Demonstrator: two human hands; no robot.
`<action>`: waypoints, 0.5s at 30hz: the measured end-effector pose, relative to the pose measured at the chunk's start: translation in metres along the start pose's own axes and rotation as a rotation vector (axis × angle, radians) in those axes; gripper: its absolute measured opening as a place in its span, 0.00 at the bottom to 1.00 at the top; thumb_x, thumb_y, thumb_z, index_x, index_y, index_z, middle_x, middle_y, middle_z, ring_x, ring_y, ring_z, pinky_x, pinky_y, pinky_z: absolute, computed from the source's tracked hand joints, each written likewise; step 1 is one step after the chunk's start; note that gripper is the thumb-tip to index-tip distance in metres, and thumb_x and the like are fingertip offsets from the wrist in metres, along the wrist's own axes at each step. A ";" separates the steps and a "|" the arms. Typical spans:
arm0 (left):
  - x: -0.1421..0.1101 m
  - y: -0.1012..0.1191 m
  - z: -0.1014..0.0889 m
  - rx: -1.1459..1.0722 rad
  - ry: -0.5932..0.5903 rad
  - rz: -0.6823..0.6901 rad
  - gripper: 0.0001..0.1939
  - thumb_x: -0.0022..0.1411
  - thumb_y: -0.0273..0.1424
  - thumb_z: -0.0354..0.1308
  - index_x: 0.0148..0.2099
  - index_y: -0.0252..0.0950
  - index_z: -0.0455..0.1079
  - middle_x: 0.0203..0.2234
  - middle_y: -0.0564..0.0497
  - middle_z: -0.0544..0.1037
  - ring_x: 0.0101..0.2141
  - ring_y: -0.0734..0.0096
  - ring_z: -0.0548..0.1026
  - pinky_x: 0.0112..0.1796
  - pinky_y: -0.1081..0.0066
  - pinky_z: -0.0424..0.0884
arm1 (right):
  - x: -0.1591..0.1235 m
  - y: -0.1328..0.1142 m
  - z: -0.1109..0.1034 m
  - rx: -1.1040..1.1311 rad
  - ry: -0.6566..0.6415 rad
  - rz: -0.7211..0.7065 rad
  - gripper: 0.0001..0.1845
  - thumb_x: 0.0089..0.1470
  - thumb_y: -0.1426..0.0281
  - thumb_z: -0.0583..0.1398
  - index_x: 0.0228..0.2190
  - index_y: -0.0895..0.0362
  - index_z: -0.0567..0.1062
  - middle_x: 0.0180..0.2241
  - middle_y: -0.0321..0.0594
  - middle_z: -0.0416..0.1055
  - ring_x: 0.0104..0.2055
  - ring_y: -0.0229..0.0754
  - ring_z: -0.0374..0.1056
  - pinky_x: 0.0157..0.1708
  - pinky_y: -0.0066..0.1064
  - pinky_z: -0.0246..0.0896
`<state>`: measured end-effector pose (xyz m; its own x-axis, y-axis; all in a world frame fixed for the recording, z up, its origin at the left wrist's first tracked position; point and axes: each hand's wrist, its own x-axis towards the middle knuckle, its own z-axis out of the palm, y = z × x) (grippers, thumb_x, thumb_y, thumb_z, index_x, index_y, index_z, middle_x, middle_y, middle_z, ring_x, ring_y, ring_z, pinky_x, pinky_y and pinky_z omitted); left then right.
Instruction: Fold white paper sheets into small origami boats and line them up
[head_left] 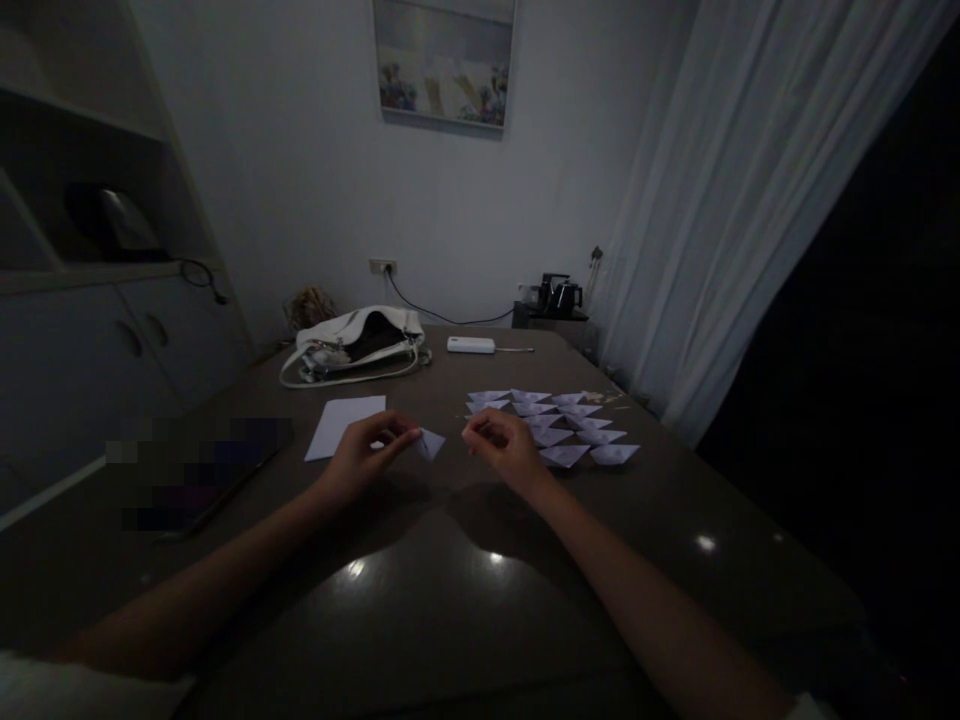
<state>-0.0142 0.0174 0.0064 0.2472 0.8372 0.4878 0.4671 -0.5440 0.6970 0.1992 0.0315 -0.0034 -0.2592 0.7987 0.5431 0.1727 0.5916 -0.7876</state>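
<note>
Between the thumb and fingers of my left hand [366,447] is a small piece of folded white paper [430,444], held by its left side just above the table. My right hand [508,446] hovers a short way to the right of it, thumb and fingertips drawn together in a pinch, with nothing visible in them. Close behind and beside that hand stand several folded paper boats [565,456], set out in rows. A stack of white paper sheets [346,412] lies behind my left hand, which covers its lower right part.
On the dark glossy table [420,620], a white handbag [360,340] sits at the back left. A white power bank [471,345] with a short cable lies at the far side. A blurred dark object [217,475] is at the left. A curtain [690,220] hangs at right.
</note>
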 end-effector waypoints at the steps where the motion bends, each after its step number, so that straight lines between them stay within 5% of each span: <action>1: 0.000 -0.002 0.000 -0.019 -0.007 -0.016 0.15 0.59 0.43 0.55 0.33 0.34 0.70 0.28 0.49 0.75 0.30 0.66 0.73 0.31 0.70 0.69 | 0.000 0.000 -0.001 -0.005 0.010 -0.008 0.06 0.50 0.68 0.60 0.26 0.58 0.70 0.24 0.35 0.69 0.24 0.34 0.66 0.23 0.24 0.59; 8: -0.007 -0.005 0.014 0.007 -0.213 -0.015 0.15 0.60 0.41 0.54 0.36 0.34 0.71 0.27 0.50 0.76 0.30 0.66 0.74 0.29 0.71 0.68 | -0.005 -0.002 0.005 -0.163 -0.180 -0.004 0.06 0.50 0.71 0.60 0.31 0.59 0.76 0.28 0.38 0.73 0.27 0.34 0.66 0.25 0.24 0.58; 15: -0.008 -0.001 0.017 0.071 -0.240 0.089 0.12 0.60 0.39 0.55 0.35 0.35 0.71 0.26 0.51 0.75 0.28 0.69 0.72 0.29 0.73 0.66 | -0.007 0.002 0.007 -0.208 -0.230 -0.046 0.04 0.49 0.73 0.60 0.28 0.60 0.75 0.24 0.36 0.70 0.24 0.33 0.63 0.24 0.23 0.56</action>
<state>-0.0027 0.0118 -0.0071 0.4805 0.7801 0.4007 0.4912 -0.6178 0.6140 0.1946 0.0259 -0.0106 -0.4748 0.7390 0.4779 0.3405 0.6550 -0.6745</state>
